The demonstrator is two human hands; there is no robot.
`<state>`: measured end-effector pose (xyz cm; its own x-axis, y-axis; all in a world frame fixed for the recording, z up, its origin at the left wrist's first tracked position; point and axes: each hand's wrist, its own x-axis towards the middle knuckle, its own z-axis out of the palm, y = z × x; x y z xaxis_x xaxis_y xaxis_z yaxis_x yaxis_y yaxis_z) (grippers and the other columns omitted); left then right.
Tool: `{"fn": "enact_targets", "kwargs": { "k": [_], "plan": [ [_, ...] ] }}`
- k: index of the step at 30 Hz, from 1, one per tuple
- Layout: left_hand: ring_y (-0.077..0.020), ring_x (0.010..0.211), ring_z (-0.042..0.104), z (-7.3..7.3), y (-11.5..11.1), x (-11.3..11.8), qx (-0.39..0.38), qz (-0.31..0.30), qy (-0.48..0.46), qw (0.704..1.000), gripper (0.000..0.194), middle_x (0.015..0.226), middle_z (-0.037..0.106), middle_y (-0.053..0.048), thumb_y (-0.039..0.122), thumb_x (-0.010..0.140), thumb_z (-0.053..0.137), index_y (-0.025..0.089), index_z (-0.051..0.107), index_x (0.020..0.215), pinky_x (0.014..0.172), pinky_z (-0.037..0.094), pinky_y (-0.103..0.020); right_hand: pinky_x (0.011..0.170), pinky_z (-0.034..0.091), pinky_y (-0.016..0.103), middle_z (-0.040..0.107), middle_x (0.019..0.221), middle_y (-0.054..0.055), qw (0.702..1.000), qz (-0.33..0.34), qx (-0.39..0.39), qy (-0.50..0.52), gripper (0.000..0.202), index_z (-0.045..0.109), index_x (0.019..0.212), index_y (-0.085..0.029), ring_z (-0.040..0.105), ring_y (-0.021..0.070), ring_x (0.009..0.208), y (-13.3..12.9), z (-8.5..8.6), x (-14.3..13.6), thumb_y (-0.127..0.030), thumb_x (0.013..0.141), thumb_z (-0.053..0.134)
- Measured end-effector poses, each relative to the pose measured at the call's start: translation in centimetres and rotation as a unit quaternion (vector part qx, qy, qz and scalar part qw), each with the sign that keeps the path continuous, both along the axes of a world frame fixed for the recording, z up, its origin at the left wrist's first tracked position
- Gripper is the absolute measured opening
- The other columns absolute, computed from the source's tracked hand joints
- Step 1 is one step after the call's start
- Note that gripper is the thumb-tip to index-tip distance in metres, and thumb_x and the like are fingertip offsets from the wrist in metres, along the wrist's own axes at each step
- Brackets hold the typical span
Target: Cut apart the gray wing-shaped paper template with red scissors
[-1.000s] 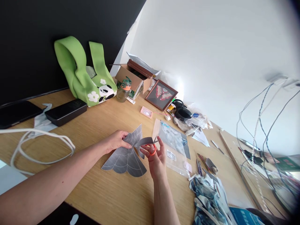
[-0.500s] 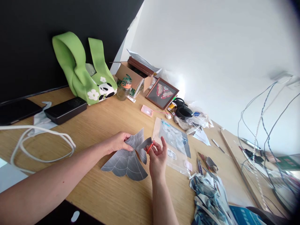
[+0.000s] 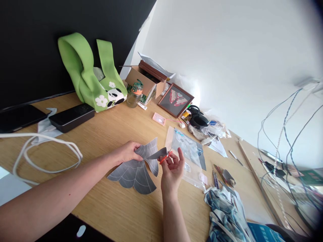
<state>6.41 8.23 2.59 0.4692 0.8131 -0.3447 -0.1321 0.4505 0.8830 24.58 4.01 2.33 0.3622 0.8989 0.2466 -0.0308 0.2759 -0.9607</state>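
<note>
A grey sheet with pale curved lines and a scalloped edge [image 3: 136, 175] is held above the wooden table. My left hand [image 3: 130, 153] pinches it near its upper left part, thumb on top. My right hand [image 3: 171, 168] has its fingers around small scissors with red-orange handles [image 3: 165, 157], at the right side of the sheet. A narrow flap of the sheet is folded up beside the scissors. How far the blades are apart is too small to tell.
A clear plastic bag [image 3: 188, 148] lies right of the hands. Behind stand a green panda bag [image 3: 101, 90], a bottle [image 3: 134, 95] and a framed butterfly [image 3: 176, 100]. A white cable [image 3: 47, 172] coils at left; crumpled cloth [image 3: 222, 208] lies at right.
My right hand and the scissors have shifted slightly right, and the flap near them now reaches further right. The sheet's lower edge has moved a little left. My left hand keeps its hold.
</note>
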Motion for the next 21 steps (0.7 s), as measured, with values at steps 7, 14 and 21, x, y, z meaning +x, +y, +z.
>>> {"fn": "enact_targets", "kwargs": {
  "k": [7, 14, 21],
  "plan": [
    [-0.0194, 0.061, 0.067, 0.1, 0.1, 0.0, -0.004, -0.002, 0.006, 1.000, 0.034, 0.076, 0.075, -0.004, 0.015, 0.050, 0.077, 0.014, 0.073, 0.083, 0.058, 0.051, -0.030, 0.073, 0.057, 0.034, 0.054, 0.103, 0.000, 1.000, -0.007, 0.014, 0.006, 0.069, 0.043, 0.134, -0.032, 0.062, 0.0110, 0.073, 0.2, -0.2, 0.3, -0.025, 0.073, 0.077],
    [-0.0221, 0.064, 0.069, 0.1, 0.1, 0.0, 0.005, 0.042, -0.002, 0.999, 0.032, 0.076, 0.075, -0.005, 0.017, 0.050, 0.077, 0.014, 0.070, 0.081, 0.061, 0.053, -0.033, 0.069, 0.058, 0.033, 0.054, 0.100, -0.001, 0.999, 0.034, -0.010, 0.033, 0.065, 0.049, 0.128, -0.032, 0.062, 0.0114, 0.072, 0.5, -0.4, 0.7, -0.026, 0.071, 0.079],
    [-0.0202, 0.072, 0.069, 0.2, 1.0, -0.5, 0.044, 0.161, -0.014, 0.986, 0.035, 0.084, 0.075, -0.005, 0.022, 0.055, 0.077, 0.016, 0.068, 0.089, 0.069, 0.054, -0.032, 0.067, 0.057, 0.031, 0.060, 0.097, 0.001, 0.976, 0.175, -0.124, 0.046, 0.062, 0.058, 0.120, -0.027, 0.063, 0.0133, 0.073, 1.0, 0.5, 3.2, -0.025, 0.065, 0.085]
  ]
}}
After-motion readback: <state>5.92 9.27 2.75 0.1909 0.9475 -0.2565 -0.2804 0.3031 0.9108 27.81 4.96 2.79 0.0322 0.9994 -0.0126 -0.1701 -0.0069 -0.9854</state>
